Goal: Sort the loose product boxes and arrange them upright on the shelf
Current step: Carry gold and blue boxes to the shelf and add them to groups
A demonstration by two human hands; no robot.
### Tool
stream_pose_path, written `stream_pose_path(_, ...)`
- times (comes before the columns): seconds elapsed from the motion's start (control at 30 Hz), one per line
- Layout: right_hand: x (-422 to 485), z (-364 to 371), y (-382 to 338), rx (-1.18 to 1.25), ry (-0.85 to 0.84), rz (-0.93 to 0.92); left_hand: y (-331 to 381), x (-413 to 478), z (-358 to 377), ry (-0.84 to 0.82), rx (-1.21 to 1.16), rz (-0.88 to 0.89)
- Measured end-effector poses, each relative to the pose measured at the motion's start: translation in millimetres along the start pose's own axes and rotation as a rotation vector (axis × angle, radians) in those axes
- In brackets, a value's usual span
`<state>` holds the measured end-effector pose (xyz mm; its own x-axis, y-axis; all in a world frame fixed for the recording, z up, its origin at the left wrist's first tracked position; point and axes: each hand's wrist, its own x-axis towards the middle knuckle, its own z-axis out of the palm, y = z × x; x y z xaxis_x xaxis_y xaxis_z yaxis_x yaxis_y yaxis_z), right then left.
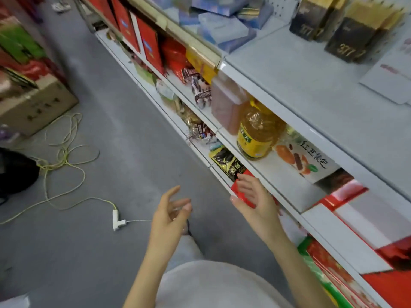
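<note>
My right hand (pixel 255 200) reaches to the lower shelf and its fingers rest on a red box (pixel 242 190) at the shelf's front edge; I cannot tell if it grips the box. My left hand (pixel 171 213) hovers over the floor to the left with its fingers apart and nothing in it. On the top white shelf (pixel 295 70) a heap of loose blue boxes (pixel 224 21) lies flat and tilted at the back. Black and gold boxes (pixel 347 30) marked 377 stand upright to their right.
The middle shelf holds a yellow oil bottle (pixel 258 132), a white pastry box (pixel 309 161), snack bags and red cartons (pixel 142 34). On the grey floor lie a yellow cable (pixel 64 156) with a white plug strip (pixel 117 220) and a cardboard carton (pixel 33 105).
</note>
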<state>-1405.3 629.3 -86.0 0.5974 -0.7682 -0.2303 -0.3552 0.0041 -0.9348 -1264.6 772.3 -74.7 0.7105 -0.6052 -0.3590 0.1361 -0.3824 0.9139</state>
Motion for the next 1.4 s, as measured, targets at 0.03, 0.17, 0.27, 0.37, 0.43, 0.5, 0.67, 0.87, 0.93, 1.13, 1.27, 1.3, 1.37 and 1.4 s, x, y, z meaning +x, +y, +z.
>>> stream_pose_path(0.03,21.9,17.8,-8.5,0.002,-0.003,0.007,3.6,22.3,-20.1,0.024,0.013,0.007)
stream_pose_path(0.17,100.3,83.2,-52.9,-0.005,-0.036,0.007,27.5,104.0,-96.1,0.073,0.127,0.061)
stream_pose_path(0.27,142.0,119.4,-92.3,0.006,-0.017,-0.033,54.4,154.5,-144.4,0.087,0.165,0.096)
stream_pose_path(0.37,176.3,148.3,-117.9,0.01,-0.024,-0.071,72.8,201.5,-176.5,0.095,0.2,0.136)
stream_pose_path(0.43,201.9,162.0,-127.6,-0.011,-0.039,-0.069,77.6,232.3,-187.5,0.108,0.205,0.137)
stream_pose_path(0.5,232.0,169.6,-134.5,-0.013,-0.045,-0.053,76.3,260.5,-189.9,0.119,0.197,0.122)
stream_pose_path(0.67,317.1,173.3,-149.1,0.033,-0.002,-0.033,66.7,323.9,-170.2,0.066,0.161,0.038)
stream_pose_path(0.87,440.3,151.2,-187.2,0.083,0.099,-0.077,125.7,452.9,-150.9,-0.004,0.177,0.113)
stream_pose_path(0.93,477.1,137.4,-206.1,0.1,0.153,-0.09,166.9,500.8,-149.1,-0.02,0.203,0.19)
stream_pose_path(1.13,559.9,97.4,-248.2,0.057,0.309,-0.156,266.4,614.2,-123.7,-0.07,0.204,0.361)
stream_pose_path(1.27,592.5,76.4,-249.1,0.098,0.501,-0.125,284.9,654.3,-98.6,-0.142,0.204,0.386)
stream_pose_path(1.3,600.9,72.1,-249.2,0.106,0.571,-0.112,287.2,663.9,-92.3,-0.164,0.209,0.395)
stream_pose_path(1.37,616.6,63.9,-250.5,0.117,0.762,-0.086,293.8,685.4,-81.6,-0.191,0.246,0.442)
stream_pose_path(1.4,624.3,59.3,-250.9,0.112,0.863,-0.084,300.0,696.1,-77.2,-0.203,0.273,0.479)
